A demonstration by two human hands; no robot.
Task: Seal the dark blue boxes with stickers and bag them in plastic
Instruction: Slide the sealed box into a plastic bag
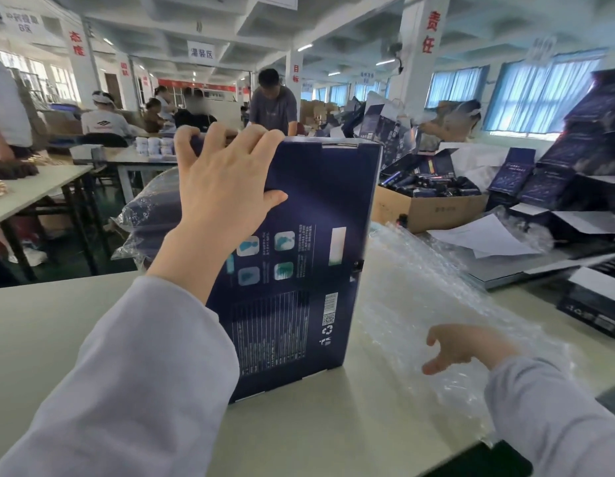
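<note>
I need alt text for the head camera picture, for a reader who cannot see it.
A left hand grips the top edge of a dark blue box standing upright on a pale table; the right hand, loosely curled, is over clear plastic beside it.

Fingers [215, 139] of the left hand [227, 180] curl over the box [309, 187] top, tips hidden. Print [271, 335] too small to read. Right hand [464, 349] on bubble wrap [419, 287], hold unclear; dark object [488, 459] cut by bottom edge.

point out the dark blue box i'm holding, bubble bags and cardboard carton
dark blue box [316, 187]: head view, on its printed face
bubble bags [419, 287]: head view, middle of pile
cardboard carton [426, 210]: head view, front wall
</note>
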